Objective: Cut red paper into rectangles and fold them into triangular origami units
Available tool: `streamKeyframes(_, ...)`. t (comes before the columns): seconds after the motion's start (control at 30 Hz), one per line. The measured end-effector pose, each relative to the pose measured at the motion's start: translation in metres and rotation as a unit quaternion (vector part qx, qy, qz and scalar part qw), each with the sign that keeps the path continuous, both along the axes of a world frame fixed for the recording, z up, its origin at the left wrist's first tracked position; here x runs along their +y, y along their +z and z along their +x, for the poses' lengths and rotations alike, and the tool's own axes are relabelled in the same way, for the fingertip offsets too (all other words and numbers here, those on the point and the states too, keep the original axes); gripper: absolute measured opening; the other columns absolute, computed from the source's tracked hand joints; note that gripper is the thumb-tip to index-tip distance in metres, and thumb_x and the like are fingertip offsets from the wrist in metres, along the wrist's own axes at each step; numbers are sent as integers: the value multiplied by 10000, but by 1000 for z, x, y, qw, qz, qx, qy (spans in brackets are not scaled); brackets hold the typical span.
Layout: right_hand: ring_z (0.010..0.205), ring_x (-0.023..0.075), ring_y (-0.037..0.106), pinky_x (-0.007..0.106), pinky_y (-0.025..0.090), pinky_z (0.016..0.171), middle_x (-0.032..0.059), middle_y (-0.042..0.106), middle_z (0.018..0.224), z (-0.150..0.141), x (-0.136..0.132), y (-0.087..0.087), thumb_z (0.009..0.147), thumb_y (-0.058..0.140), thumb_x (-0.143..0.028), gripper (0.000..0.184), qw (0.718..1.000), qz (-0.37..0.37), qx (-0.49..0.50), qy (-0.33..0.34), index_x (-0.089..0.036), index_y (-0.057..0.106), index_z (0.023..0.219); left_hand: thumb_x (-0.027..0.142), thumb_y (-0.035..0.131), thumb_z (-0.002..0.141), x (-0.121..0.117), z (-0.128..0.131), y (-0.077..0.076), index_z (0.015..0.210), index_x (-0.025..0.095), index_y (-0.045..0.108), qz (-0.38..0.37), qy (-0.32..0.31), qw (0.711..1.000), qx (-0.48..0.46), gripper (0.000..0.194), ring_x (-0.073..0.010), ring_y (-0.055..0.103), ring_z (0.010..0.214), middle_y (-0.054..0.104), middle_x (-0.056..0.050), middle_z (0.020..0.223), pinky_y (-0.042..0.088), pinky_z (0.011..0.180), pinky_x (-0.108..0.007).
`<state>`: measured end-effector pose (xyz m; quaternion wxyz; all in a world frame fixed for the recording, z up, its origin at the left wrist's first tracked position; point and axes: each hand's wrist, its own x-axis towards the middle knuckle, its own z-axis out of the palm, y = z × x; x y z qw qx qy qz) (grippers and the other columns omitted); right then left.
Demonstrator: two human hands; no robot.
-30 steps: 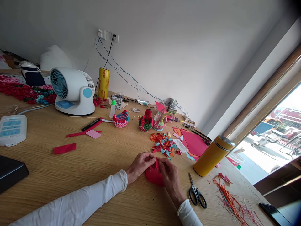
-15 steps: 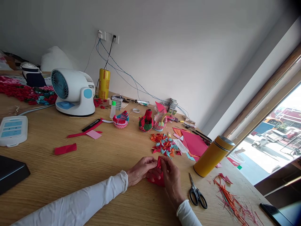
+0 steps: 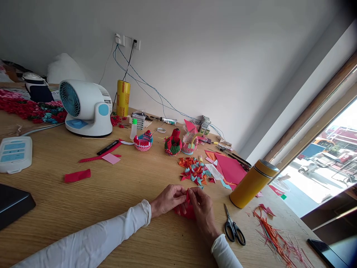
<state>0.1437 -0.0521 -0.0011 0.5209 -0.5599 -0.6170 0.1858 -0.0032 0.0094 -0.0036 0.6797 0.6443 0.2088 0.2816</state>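
Between my two hands is a small folded piece of red paper (image 3: 187, 195), held upright and partly covered by fingers. My left hand (image 3: 170, 200) pinches it from the left, fingertips closed on its edge. From the right, my right hand (image 3: 202, 208) grips the same piece between thumb and fingers. More red paper (image 3: 190, 212) lies on the table just under the hands, half hidden by them. A heap of folded paper triangles (image 3: 195, 170) in red, orange and light blue sits beyond my fingers. Black-handled scissors (image 3: 233, 229) lie right of my right hand.
A yellow flask (image 3: 253, 184) stands at the right, near thin paper strips (image 3: 275, 232). Red paper sheets (image 3: 231, 169) lie behind it. Woven-looking paper baskets (image 3: 173, 144) stand farther back. At the left are a white fan (image 3: 89, 108) and a red strip (image 3: 77, 176).
Both hands stay together on the red paper. The fingers have closed in more, and less of the folded piece shows above them. The view has shifted slightly.
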Motion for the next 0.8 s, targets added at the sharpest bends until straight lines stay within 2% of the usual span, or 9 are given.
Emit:
streamKeyframes(0.17, 576, 142, 540, 231, 436, 556, 7, 611, 643, 1, 0, 1, 917, 519, -396, 286, 1000, 2, -6, -5, -170, 607, 766, 557, 671, 760, -2, -1, 3, 906, 113, 621, -32, -7, 999, 1, 471, -133, 637, 546, 680, -32, 677, 430, 477, -211)
streamKeyframes(0.3, 575, 141, 522, 233, 420, 555, 1, 596, 644, 1, 0, 1, 926, 510, -384, 278, 1000, 6, -18, -13, -175, 605, 768, 472, 747, 722, -3, -4, 6, 946, 108, 658, -121, -28, 992, -29, 436, -144, 674, 679, 720, -73, 854, 445, 510, -201)
streamKeyframes(0.37, 584, 143, 528, 235, 421, 565, 2, 597, 650, 1, -1, 1, 926, 512, -373, 269, 1000, 7, -26, -11, -177, 606, 767, 421, 780, 701, -3, -5, 6, 935, 105, 668, -155, -40, 986, -39, 409, -144, 682, 716, 721, -71, 869, 453, 529, -197)
streamKeyframes(0.53, 608, 151, 548, 244, 426, 588, 12, 615, 681, 2, -2, -1, 916, 527, -343, 234, 999, 16, -40, -8, -179, 604, 768, 375, 796, 696, -2, -4, 4, 889, 97, 666, -148, -33, 987, -45, 363, -141, 681, 679, 715, -54, 778, 463, 539, -205)
streamKeyframes(0.8, 614, 155, 562, 247, 440, 594, 20, 624, 693, 2, -2, 0, 924, 514, -341, 236, 999, 24, -46, -11, -177, 614, 788, 378, 727, 762, -4, -5, 10, 909, 96, 668, -184, -61, 980, -47, 324, -175, 702, 755, 732, -103, 841, 470, 536, -207)
